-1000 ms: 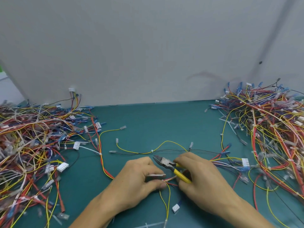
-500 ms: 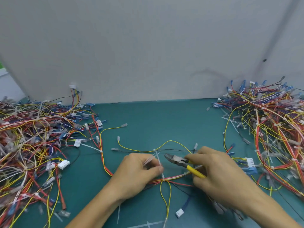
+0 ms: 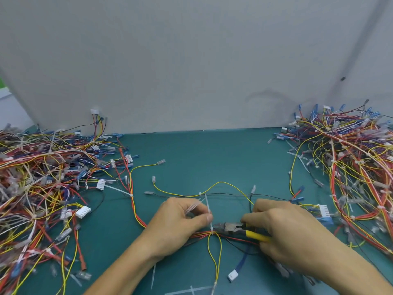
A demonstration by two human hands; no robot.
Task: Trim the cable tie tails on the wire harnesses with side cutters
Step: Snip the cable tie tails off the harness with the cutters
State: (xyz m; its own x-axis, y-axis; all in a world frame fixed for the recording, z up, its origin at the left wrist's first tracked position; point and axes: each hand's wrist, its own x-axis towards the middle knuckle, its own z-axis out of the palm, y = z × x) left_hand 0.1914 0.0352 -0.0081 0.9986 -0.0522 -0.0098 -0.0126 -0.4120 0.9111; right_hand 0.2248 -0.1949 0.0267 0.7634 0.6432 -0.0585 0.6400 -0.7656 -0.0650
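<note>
Head view. Wire harness [image 3: 200,234]: mid-tabletop [image 3: 191,156], in front of the person. Left hand [image 3: 178,226] pinches the upright cable tie tail [image 3: 208,207]. Right hand [image 3: 285,233] is curled round the side cutters [image 3: 231,227], tips at the tail's base. Risk: blades angled low may nick wire insulation.

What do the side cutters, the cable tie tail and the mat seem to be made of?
The side cutters: dull grey metal head, probably steel; glossy yellow grips, likely plastic or rubber. The cable tie tail: thin translucent whitish strip, so probably nylon. The mat: matte teal sheet, maybe rubber or vinyl.
</note>
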